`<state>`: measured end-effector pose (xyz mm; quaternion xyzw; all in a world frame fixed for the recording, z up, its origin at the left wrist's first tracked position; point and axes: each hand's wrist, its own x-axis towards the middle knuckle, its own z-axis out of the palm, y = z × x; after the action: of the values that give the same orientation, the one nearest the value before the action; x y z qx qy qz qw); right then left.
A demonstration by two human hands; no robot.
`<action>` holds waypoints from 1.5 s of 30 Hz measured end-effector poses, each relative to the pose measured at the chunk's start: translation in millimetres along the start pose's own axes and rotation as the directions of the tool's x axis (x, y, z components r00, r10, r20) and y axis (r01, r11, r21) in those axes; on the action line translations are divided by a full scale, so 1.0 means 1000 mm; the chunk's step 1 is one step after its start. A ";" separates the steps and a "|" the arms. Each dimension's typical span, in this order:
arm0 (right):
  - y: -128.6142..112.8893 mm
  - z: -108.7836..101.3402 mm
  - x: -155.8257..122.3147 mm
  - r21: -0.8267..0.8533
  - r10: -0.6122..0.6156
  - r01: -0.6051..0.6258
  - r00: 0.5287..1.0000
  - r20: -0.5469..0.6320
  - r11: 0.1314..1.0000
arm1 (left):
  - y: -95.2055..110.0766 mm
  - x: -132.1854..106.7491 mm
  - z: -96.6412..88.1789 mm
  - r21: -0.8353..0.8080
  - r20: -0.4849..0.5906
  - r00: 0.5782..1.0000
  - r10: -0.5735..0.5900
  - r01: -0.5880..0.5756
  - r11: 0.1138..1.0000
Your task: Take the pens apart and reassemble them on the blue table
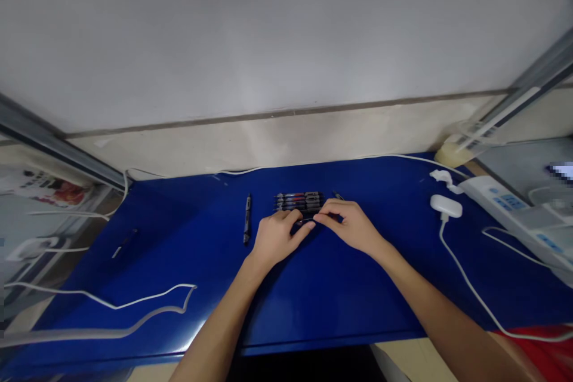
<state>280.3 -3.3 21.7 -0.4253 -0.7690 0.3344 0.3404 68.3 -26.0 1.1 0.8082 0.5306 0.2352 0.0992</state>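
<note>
Pen row: several pens (298, 197) lie side by side on the blue table (331, 298), partly hidden by the hands.
Left hand: just on the near side of the pen row, thumb and fingers pinching a slim piece (305, 221).
Right hand: near the row's right end, thumb and forefinger pressed together at the slim piece's other end.
Slim piece: between both hands, just nearer than the row; too small to tell its kind.
Lone pen (247, 219): left of the row, apart from it.
Half-hidden pen (338, 195): just right of the row, behind the right hand (353, 227).
White case (446, 206): well right of the row, cable attached.
</note>
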 end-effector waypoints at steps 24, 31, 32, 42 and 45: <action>0.036 -0.031 0.006 -0.044 0.159 -0.166 0.979 -0.130 0.985 | -0.005 0.002 0.000 0.055 -0.099 0.994 -0.056 0.062 0.997; 0.023 -0.031 0.002 0.200 0.162 -0.148 0.985 -0.054 0.969 | -0.006 0.002 -0.001 0.071 -0.091 0.994 -0.068 0.074 0.995; 0.024 -0.031 0.002 0.208 0.164 -0.150 0.985 -0.051 0.967 | -0.006 0.002 -0.001 0.074 -0.090 0.994 -0.067 0.074 0.995; 0.018 -0.016 0.003 0.147 0.075 -0.073 0.997 -0.002 0.986 | -0.005 0.002 0.002 0.079 -0.073 0.997 -0.031 0.037 0.996; 0.009 -0.002 0.001 0.047 0.013 -0.014 1.000 0.019 0.999 | -0.003 0.001 0.003 0.080 0.001 1.000 0.013 -0.013 0.997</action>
<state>285.9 1.8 15.8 -0.4189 -0.7613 0.3588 0.3408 67.4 -23.3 -2.0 0.8149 0.5345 0.2145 0.0655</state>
